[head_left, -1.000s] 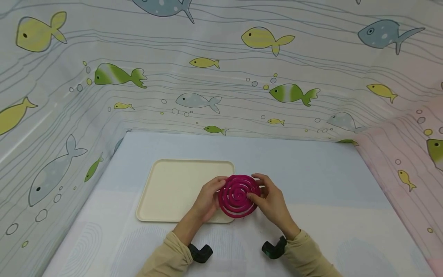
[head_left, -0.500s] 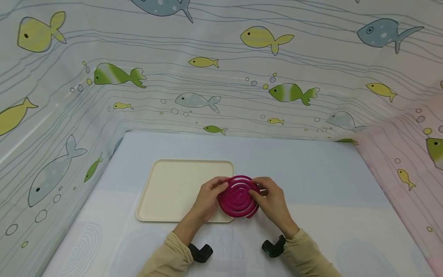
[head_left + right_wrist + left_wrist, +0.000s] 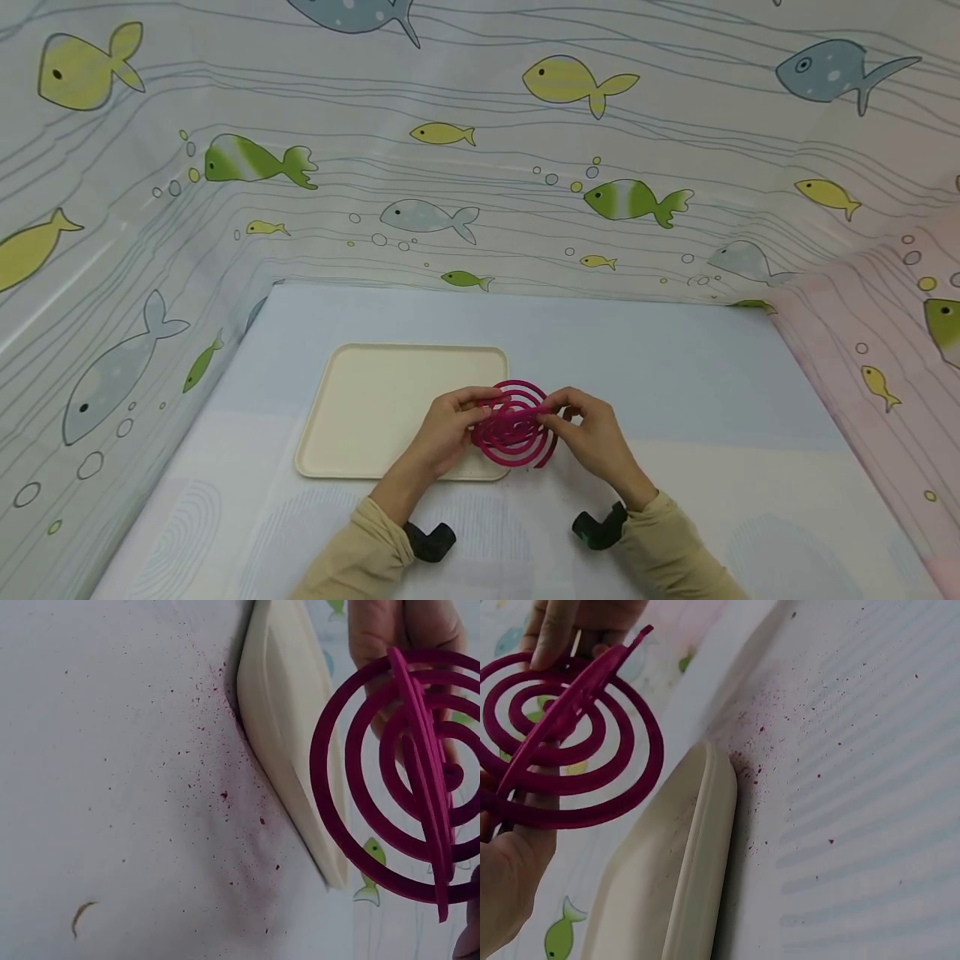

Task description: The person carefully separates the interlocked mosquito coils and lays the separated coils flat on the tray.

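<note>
Two magenta mosquito coils are held up between the hands, over the right edge of a cream tray (image 3: 390, 408). One coil (image 3: 319, 761) shows its open spiral. The other coil (image 3: 421, 750) stands nearly edge-on, crossing through the first at an angle, so the two are partly apart but still nested. My left hand (image 3: 441, 432) grips the left side with thumb on top and fingers behind. At the right side, my right hand (image 3: 588, 429) pinches the coils between thumb and fingers. Some fingertips are hidden behind the spirals.
Magenta crumbs (image 3: 759, 731) lie scattered on the pale tablecloth (image 3: 720, 500) by the tray's corner. A small curved brown scrap (image 3: 81, 915) lies on the cloth too. Fish-printed sheeting (image 3: 480, 183) rises behind and at both sides.
The spirals lay flat together a second ago; now one coil is tilted up across the other. The right fingers have shifted to its edge; both hands stay in nearly the same place.
</note>
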The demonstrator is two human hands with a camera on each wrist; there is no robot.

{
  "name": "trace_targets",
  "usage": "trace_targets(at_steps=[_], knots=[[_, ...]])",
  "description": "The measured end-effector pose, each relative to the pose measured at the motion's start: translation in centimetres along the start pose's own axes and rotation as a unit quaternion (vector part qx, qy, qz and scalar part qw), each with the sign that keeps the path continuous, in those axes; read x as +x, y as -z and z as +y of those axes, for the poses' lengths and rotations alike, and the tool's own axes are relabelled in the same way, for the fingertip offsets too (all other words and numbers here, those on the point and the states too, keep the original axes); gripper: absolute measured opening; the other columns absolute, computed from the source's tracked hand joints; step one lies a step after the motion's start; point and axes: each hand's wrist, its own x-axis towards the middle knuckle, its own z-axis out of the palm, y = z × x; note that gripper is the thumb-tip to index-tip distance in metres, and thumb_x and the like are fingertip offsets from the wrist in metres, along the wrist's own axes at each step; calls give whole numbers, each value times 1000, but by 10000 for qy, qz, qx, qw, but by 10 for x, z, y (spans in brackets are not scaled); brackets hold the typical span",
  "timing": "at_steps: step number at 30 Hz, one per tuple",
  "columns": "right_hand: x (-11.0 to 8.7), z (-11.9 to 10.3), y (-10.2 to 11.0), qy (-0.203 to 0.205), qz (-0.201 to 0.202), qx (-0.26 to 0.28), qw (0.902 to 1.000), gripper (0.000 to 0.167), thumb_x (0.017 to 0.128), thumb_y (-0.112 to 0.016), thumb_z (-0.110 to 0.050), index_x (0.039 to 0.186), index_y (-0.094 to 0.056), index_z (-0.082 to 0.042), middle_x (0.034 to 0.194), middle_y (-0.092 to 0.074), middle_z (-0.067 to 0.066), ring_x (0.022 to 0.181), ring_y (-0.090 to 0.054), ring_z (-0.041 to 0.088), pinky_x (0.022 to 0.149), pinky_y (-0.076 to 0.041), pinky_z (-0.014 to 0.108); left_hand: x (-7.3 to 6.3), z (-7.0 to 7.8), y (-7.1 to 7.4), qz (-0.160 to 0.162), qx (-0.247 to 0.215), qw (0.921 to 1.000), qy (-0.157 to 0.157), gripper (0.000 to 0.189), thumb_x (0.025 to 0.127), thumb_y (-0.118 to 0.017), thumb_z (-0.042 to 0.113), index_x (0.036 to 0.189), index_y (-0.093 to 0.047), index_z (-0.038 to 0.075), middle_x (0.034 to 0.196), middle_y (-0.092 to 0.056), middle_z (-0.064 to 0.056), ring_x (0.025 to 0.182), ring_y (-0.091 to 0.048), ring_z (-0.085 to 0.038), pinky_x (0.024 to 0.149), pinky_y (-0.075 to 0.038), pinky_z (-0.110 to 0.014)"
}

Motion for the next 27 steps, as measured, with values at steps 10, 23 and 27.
trace_targets(at_steps=[10, 23, 27], knots=[[5, -9, 4, -368, -364, -147, 9986, 12, 89, -71, -13, 100, -67, -12, 85, -70, 1, 69, -57, 7, 60, -51, 21, 0, 4, 8, -833, 1106, 9902, -182, 45, 94, -55, -2, 139, -51, 6, 135, -58, -21, 107, -68, -14, 83, -59, -31], [8, -9, 11, -1309, -917, 807, 9838, 20, 93, -67, -20, 108, -69, -8, 86, -70, 10, 71, -60, 16, 61, -54, 23, 1, -3, 16, -982, 1005, 9901, -48, 42, 96, -57, 3, 137, -51, 1, 125, -65, -16, 97, -69, -10, 81, -60, -30], [11, -4, 14, -1729, -750, 1356, 9727, 24, 95, -64, -22, 113, -67, -6, 88, -70, 9, 69, -57, 13, 60, -51, 22, -2, 5, 18, -414, 955, 9945, -83, 41, 97, -55, 3, 137, -52, 2, 108, -62, -8, 88, -68, -11, 75, -60, -29]])
